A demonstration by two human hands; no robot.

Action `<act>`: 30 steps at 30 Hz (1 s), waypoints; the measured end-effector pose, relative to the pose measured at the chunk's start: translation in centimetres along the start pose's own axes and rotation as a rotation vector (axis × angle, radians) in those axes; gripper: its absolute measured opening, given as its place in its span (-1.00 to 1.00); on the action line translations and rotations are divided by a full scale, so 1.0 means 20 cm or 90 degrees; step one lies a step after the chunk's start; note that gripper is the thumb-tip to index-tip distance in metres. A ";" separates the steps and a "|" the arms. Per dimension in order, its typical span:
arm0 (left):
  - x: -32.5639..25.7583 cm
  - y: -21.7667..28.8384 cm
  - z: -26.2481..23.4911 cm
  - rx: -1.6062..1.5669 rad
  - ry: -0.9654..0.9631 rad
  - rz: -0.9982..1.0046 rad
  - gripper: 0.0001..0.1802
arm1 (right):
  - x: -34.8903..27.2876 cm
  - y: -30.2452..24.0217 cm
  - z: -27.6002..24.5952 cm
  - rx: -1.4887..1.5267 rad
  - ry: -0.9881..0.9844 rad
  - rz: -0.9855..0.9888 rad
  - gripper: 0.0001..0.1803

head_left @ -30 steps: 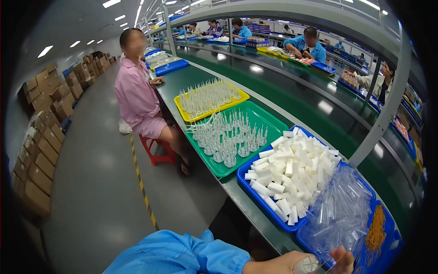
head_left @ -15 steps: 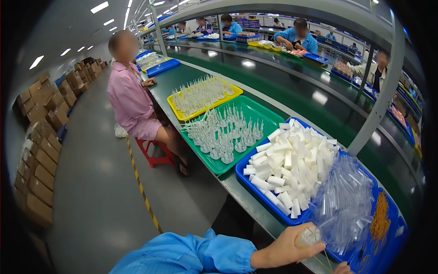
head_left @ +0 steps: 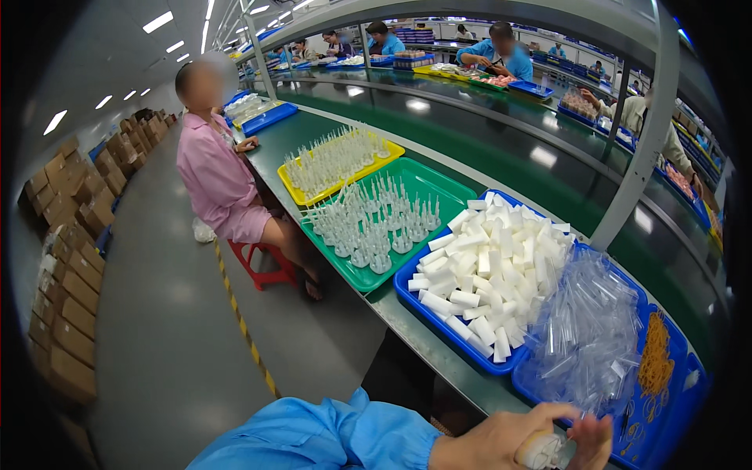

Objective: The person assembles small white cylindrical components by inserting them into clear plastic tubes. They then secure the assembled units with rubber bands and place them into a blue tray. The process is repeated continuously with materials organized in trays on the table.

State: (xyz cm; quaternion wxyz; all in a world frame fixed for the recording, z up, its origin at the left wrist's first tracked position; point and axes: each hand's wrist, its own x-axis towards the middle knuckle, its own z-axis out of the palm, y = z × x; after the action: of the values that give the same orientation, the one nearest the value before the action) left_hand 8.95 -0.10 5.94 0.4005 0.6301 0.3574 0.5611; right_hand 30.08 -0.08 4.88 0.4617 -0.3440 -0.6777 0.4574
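Note:
My left hand (head_left: 493,440), in a blue sleeve, is closed round a short clear-and-white cylinder (head_left: 540,453) at the bottom edge. The cylinder's wrapped-looking end faces up. Against its right side are the bent fingers of my right hand (head_left: 591,440); what they pinch is hidden, and the rest of that hand is cut off by the frame. Just beyond both hands lies a heap of clear plastic sleeves (head_left: 587,329) on a blue tray. Orange rubber bands (head_left: 655,356) are piled to its right, with several loose ones nearer me.
A blue tray (head_left: 409,296) of white foam blocks (head_left: 486,274) stands left of the sleeves. Farther along the bench are a green tray (head_left: 446,182) and a yellow tray (head_left: 398,153) of spiky clear parts. A metal post (head_left: 638,157) rises behind. A person in pink (head_left: 211,172) sits on a red stool.
Both hands have come together round the cylinder, my right hand rising into view. The thin band stretched between them earlier no longer shows. The view has shifted slightly.

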 end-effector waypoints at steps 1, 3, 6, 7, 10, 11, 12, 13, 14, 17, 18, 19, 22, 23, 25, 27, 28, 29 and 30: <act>-0.01 0.03 -0.01 0.064 -0.026 -0.025 -0.21 | -0.02 0.00 -0.02 -0.102 -0.099 -0.002 0.36; 0.01 0.06 -0.01 0.181 -0.083 -0.069 -0.12 | 0.07 -0.12 0.04 -0.295 -0.132 -0.170 0.07; 0.03 -0.05 0.06 0.088 -0.253 -0.263 -0.15 | 0.10 -0.16 0.09 -0.356 -0.115 -0.233 -0.37; 0.01 -0.05 0.08 0.118 -0.251 -0.232 -0.11 | 0.10 -0.16 0.11 -0.333 -0.098 -0.218 -0.52; -0.04 -0.02 0.09 0.255 -0.216 -0.079 -0.08 | 0.09 -0.17 0.13 -0.298 -0.072 -0.161 -0.62; -0.04 -0.01 0.09 0.228 -0.203 -0.096 -0.08 | 0.08 -0.17 0.12 -0.292 -0.080 -0.138 -0.60; -0.04 0.00 0.08 0.201 -0.191 -0.114 -0.09 | 0.08 -0.16 0.12 -0.297 -0.062 -0.177 -0.55; -0.03 0.01 0.08 0.173 -0.180 -0.132 -0.09 | 0.08 -0.16 0.13 -0.302 -0.042 -0.214 -0.50; -0.01 0.01 0.06 0.087 -0.171 -0.120 -0.09 | 0.08 -0.16 0.13 -0.307 -0.023 -0.251 -0.44; 0.02 -0.02 0.05 -0.182 -0.174 -0.131 -0.08 | 0.07 -0.06 0.11 -0.505 -0.006 -0.425 -0.22; -0.01 -0.08 0.09 -0.280 -0.199 -0.164 -0.07 | 0.04 -0.04 0.06 -0.522 -0.065 -0.409 -0.07; 0.00 -0.08 0.10 -0.381 -0.230 -0.194 -0.07 | 0.02 -0.03 0.05 -0.455 -0.054 -0.356 -0.04; -0.01 -0.06 0.04 -0.259 -0.194 -0.059 -0.02 | -0.07 0.03 0.02 -0.156 -0.041 -0.175 0.14; -0.01 -0.04 0.01 -0.204 -0.167 0.003 -0.01 | -0.05 0.03 0.05 0.016 -0.017 -0.151 0.15; -0.03 -0.06 -0.03 -0.179 -0.179 0.033 -0.07 | -0.07 -0.01 -0.04 -0.203 -0.077 -0.118 0.15; -0.06 -0.12 -0.02 -0.211 -0.177 0.068 -0.13 | -0.08 -0.01 -0.05 -0.219 -0.091 -0.108 0.13; -0.05 -0.10 -0.04 -0.193 -0.170 0.101 -0.17 | -0.08 -0.02 -0.05 -0.228 -0.095 -0.102 0.12; -0.04 -0.10 -0.04 -0.154 -0.160 0.145 -0.18 | -0.07 -0.03 -0.06 -0.242 -0.100 -0.132 0.11; -0.03 -0.12 -0.04 -0.114 -0.150 0.190 -0.18 | -0.05 -0.04 -0.06 -0.256 -0.105 -0.162 0.10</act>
State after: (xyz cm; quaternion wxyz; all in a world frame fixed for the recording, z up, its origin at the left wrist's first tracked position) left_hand 7.99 0.36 3.56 0.4068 0.6990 0.1594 0.5662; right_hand 31.53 -0.96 5.51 0.3809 -0.3022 -0.8284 0.2780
